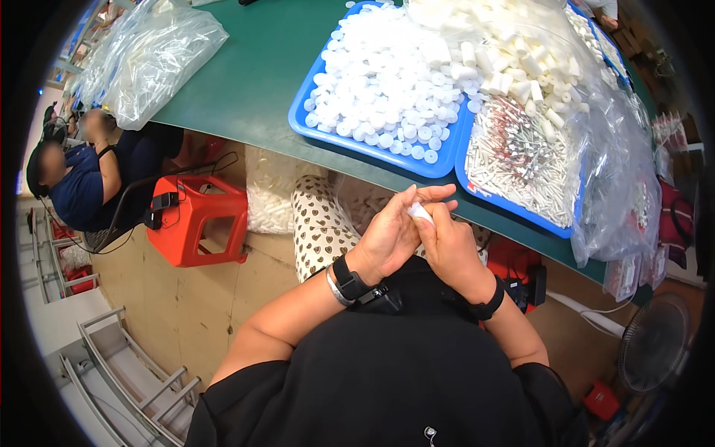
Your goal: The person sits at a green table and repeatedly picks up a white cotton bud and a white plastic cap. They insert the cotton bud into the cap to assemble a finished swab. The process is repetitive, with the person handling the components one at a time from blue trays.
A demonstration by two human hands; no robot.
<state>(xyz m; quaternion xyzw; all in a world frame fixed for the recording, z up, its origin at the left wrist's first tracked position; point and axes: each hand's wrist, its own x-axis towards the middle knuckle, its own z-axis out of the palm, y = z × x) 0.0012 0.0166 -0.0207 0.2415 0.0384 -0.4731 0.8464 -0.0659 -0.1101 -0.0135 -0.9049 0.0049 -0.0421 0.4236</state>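
- Head view, only one I've got: my left hand [391, 235] and right hand [447, 246] meet in front of my chest, just below the near edge of the green-topped work table [246, 82].
- Both hands close on one small white plastic tube-shaped part [419, 212]; only its tip shows between the fingers.
- Left fingers [424, 195] lie curled over the top of the part, pressed together; the right hand's thumb and fingertips pinch it from the other side. Neither hand is spread.
- Step, as I judge it: fitting or pressing two small pieces together by hand, mid-assembly. I can't tell if a cap is already on, the fingers hide it.
- Next move probably calls for a firm squeeze or twist along the part's axis, keeping it pinched so it doesn't slip.
- On the table, well apart from the hands: blue plastic tray [372, 149] heaped with small round white caps [387, 89]; just beside it a second blue tray [521, 212] with thin white sticks with red bits [521, 149] and short white cylinders [521, 67].
- Clear plastic bag of white parts [160, 56] at the table's far left; another clear bag [618, 186] drapes over the right side.
- Red plastic stool [197, 220] on the floor to the left; another person sits beyond it.
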